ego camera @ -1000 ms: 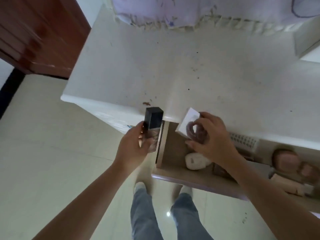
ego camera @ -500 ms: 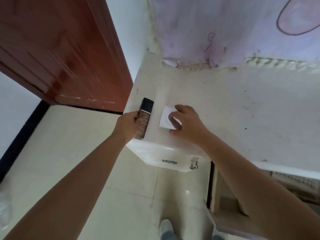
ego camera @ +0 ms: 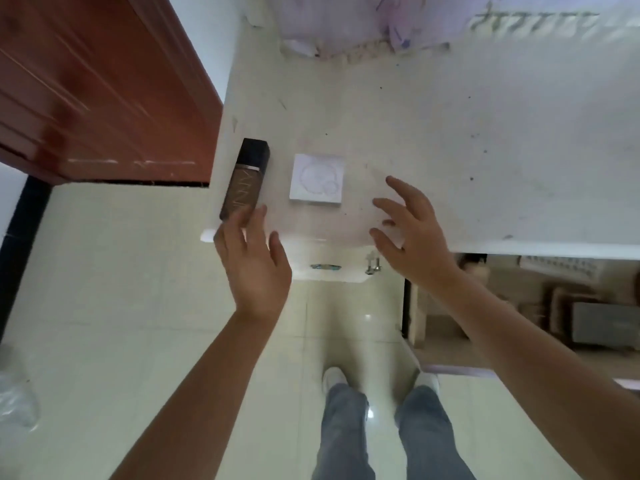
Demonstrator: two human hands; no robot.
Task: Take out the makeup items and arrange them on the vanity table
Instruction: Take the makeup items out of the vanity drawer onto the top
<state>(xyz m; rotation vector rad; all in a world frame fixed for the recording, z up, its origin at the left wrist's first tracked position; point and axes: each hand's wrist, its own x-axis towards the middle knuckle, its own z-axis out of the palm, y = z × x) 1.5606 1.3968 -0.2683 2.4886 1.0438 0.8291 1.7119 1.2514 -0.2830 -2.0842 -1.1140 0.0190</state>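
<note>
A brown foundation bottle with a black cap [ego camera: 245, 179] lies flat near the left edge of the white vanity table [ego camera: 450, 133]. A white square compact [ego camera: 317, 179] lies flat just to its right. My left hand [ego camera: 254, 261] hovers at the table's front edge, fingers spread, its fingertips close to the bottle's lower end. My right hand [ego camera: 412, 230] is over the table's front edge, right of the compact, fingers spread and holding nothing. The open drawer [ego camera: 519, 306] at the lower right holds several blurred items.
A red-brown wooden door [ego camera: 104, 91] stands left of the table. A lilac cloth [ego camera: 363, 26] hangs at the back of the tabletop. A metal knob [ego camera: 372, 266] sticks out of the table front. My legs and white shoes are on the tiled floor below.
Both hands carried the bottle and compact from the drawer to the table's left end, laid them down, let go and drew back toward the front edge.
</note>
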